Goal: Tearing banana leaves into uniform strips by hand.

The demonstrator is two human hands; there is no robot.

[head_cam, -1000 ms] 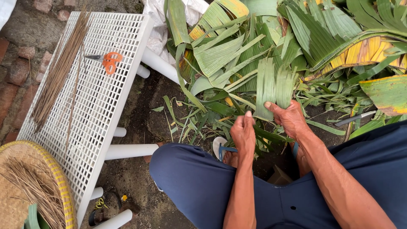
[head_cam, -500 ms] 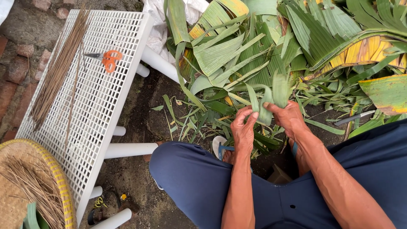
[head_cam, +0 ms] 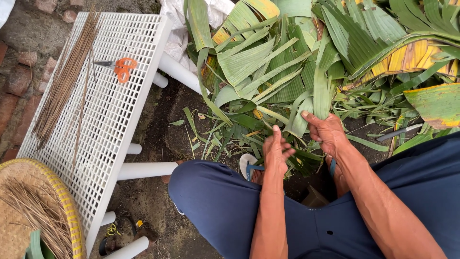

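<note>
leaf strips (head_cam: 314, 103): green, ribbed | leaf pile (head_cam: 268, 62): green, some yellow | counter (head_cam: 112, 120): white grid | scissors (head_cam: 120, 67): orange handles | sticks (head_cam: 62, 81): brown | basket (head_cam: 62, 211): tan weave, yellow rim | trousers (head_cam: 215, 206): dark blue

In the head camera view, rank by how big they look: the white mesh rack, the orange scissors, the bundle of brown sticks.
1. White mesh rack, by far the largest.
2. Bundle of brown sticks, long and thin.
3. Orange scissors, smallest.
</note>
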